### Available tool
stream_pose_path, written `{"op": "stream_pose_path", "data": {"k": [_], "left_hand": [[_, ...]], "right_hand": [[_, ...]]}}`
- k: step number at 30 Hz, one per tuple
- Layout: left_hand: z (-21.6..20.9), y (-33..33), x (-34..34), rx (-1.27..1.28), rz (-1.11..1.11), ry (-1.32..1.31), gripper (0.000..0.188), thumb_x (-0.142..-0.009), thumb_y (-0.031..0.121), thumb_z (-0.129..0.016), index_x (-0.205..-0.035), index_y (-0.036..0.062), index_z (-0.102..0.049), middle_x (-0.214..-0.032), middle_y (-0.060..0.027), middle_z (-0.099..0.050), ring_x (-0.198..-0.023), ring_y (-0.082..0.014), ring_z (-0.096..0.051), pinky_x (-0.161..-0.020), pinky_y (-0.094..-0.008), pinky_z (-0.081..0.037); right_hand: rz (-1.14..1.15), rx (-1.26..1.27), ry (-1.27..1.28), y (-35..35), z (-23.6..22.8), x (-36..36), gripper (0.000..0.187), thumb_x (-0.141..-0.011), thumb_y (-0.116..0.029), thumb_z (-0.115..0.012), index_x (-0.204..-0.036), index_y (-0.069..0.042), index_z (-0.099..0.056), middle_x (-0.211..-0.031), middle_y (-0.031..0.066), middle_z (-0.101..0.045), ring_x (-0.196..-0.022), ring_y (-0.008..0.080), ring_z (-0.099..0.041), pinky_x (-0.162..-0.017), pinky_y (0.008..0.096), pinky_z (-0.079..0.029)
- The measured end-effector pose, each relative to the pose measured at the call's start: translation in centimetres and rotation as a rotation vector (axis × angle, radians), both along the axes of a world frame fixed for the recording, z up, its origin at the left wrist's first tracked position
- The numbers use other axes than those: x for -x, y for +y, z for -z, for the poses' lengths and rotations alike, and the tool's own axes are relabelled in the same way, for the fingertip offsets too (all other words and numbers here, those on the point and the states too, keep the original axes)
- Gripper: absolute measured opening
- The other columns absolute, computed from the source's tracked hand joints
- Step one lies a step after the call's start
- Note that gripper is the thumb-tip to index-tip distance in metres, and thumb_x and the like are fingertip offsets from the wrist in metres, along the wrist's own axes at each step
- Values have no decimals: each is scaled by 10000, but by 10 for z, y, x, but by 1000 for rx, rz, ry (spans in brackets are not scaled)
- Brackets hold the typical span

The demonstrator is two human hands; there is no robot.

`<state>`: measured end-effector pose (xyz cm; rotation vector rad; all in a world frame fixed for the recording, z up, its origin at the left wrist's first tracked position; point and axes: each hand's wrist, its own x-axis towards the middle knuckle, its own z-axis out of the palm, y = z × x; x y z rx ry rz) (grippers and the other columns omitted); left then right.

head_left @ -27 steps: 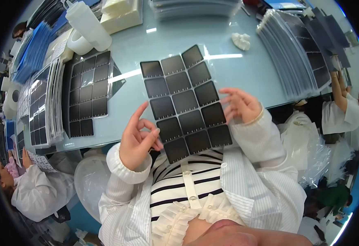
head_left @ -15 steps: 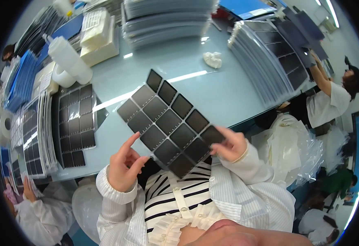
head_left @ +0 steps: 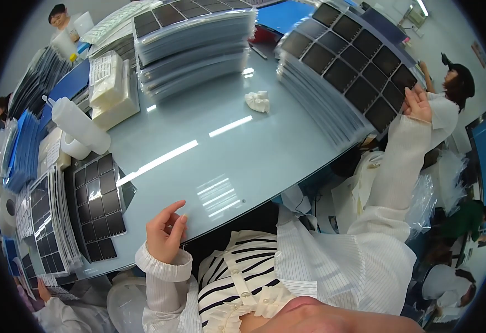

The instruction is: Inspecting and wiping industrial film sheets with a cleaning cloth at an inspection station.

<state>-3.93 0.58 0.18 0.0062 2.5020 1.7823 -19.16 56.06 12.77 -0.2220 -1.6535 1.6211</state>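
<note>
My right hand [head_left: 418, 105] reaches out to the far right and grips the near right corner of a sheet of dark square panels [head_left: 359, 66]. That sheet lies over the top of a tall stack of clear-edged sheets [head_left: 323, 102], slightly askew. Closer to me, my left hand [head_left: 166, 232] hovers by the table's front edge with nothing in it, index finger and thumb apart and the other fingers loosely curled. To its left, another panel sheet [head_left: 97, 205] lies on the table.
A second tall stack [head_left: 193, 61] stands at the far middle of the glossy table [head_left: 171, 133]. A crumpled white wipe [head_left: 258, 101] lies between the stacks. At left are a squeeze bottle [head_left: 79, 125], a white roll [head_left: 72, 147] and upright sheets [head_left: 51, 222]. Co-workers [head_left: 456, 89] are around.
My right hand has carried the panel sheet from in front of me to the right stack. My left hand has let go of it and stays near the table edge. The view has shifted.
</note>
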Motion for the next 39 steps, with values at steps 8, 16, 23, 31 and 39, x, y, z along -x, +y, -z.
{"op": "stream_pose_path", "data": {"k": [8, 16, 23, 31, 39], "left_hand": [[5, -5, 1, -83, -15, -50, 273, -897, 71, -560, -1163, 22, -600, -685, 4, -566, -539, -58, -523, -423, -177, -361], [9, -5, 2, -57, 11, -30, 271, -895, 62, -562, -1160, 17, -598, -693, -3, -572, -536, -57, -512, -439, -179, -367], [7, -3, -4, -51, 8, 14, 267, -892, 48, -561, -1151, -8, -591, -702, -13, -564, -558, -61, -510, -486, -182, -399], [12, -4, -2, -39, 16, 16, 273, -894, 56, -565, -1156, -16, -586, -707, -17, -561, -571, -67, -514, -503, -192, -420], [12, -7, -5, -61, -25, 54, 268, -901, 71, -562, -1154, -14, -588, -709, -14, -563, -576, -67, -514, -511, -189, -419]], "right_hand": [[-103, 154, -226, 72, 57, 37, 346, -811, 10, -676, -1120, 42, -525, -929, 106, -643, -759, 179, -661, -660, 298, -570], [116, 220, -215, 40, 52, 42, 543, -775, 75, -684, -1262, 110, -446, -1036, 192, -629, -844, 245, -668, -723, 312, -567], [572, -403, -384, -27, 14, -1, 475, -780, -196, -767, -1170, -3, -575, -691, 64, -606, -594, 119, -575, -577, 235, -475], [45, -986, 238, -194, 0, -3, 203, -784, -135, -729, -957, -43, -676, -708, 52, -666, -529, 83, -570, -505, 219, -447], [-3, -1212, 422, -346, -5, 170, 566, -796, -435, -669, -1217, -79, -540, -1260, 110, -533, -1167, 279, -504, -949, 366, -436]]}}
